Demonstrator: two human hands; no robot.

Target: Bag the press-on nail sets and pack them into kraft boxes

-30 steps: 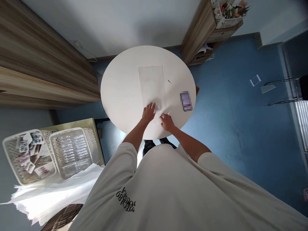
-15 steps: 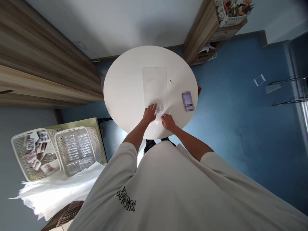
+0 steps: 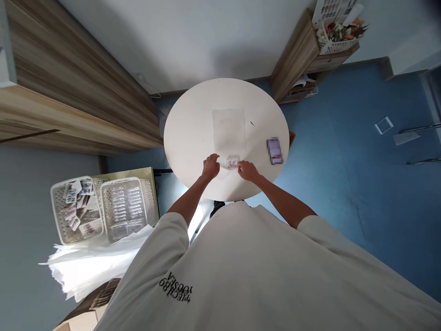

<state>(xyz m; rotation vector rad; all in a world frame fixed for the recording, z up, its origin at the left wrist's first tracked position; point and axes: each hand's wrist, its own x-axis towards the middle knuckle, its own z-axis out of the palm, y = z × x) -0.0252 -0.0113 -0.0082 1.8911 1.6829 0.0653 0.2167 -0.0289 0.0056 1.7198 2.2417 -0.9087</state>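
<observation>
A small clear plastic box (image 3: 232, 162) with tiny pieces inside lies at the near end of a thin, translucent white wrapping sheet (image 3: 229, 131) on the round white table. My right hand (image 3: 248, 170) has its fingers curled and pinched at the box's right edge. To the left of the box, my left hand (image 3: 211, 166) rests by the sheet's near left corner, fingers partly stretched and holding nothing visible. A phone-like purple object (image 3: 274, 151), blurred out, lies at the table's right side.
At the left, a white basket (image 3: 54, 216) of small printed packs stands beside another white basket (image 3: 104, 216) of clear plastic boxes. White sheets (image 3: 91, 264) are stacked below them. A wooden cabinet (image 3: 298, 55) stands past the table's far right edge.
My left hand has moved off the box to its left. My right hand has come to the box's right edge, and the sheet's near end now lies flatter. The view has shifted.
</observation>
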